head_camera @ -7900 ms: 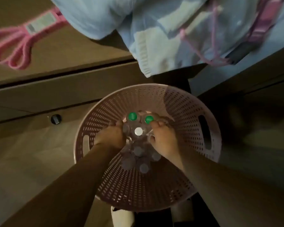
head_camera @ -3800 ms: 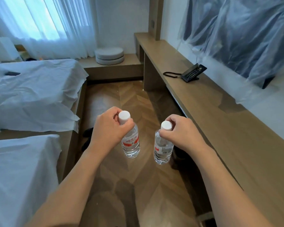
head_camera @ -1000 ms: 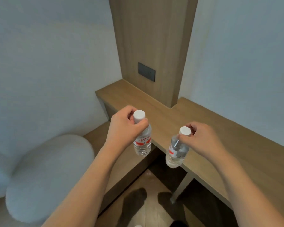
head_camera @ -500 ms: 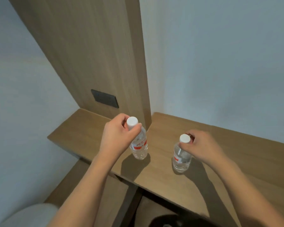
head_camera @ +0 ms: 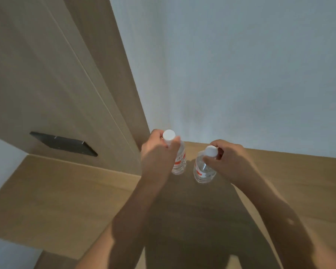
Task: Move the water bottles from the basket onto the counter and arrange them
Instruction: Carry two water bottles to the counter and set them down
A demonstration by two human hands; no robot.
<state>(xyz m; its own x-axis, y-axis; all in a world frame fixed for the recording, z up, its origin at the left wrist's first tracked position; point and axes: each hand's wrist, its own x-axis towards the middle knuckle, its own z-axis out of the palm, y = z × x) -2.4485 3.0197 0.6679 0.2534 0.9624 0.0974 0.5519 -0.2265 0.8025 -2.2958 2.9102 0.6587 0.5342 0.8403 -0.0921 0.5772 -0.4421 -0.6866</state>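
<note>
Now the left hand point(head_camera: 157, 152) and right hand point(head_camera: 228, 161) each pinch a small clear white-capped water bottle point(head_camera: 179, 162) point(head_camera: 203, 170) at the neck, seemingly setting both on the light wooden counter point(head_camera: 66, 193) near the wall; letting go likely comes next.

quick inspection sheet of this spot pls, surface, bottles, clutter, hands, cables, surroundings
surface: wooden counter in a wall corner, partly in the person's shadow
job's things: two clear water bottles with white caps and red labels, left bottle and right bottle, upright, side by side, apart; whether they rest on the counter cannot be told
clutter: nothing seen
hands: left hand grips the left bottle at its neck; right hand holds the right bottle near its cap
cables: nothing seen
surroundings: wooden panel with a dark wall plate; pale wall behind
</note>
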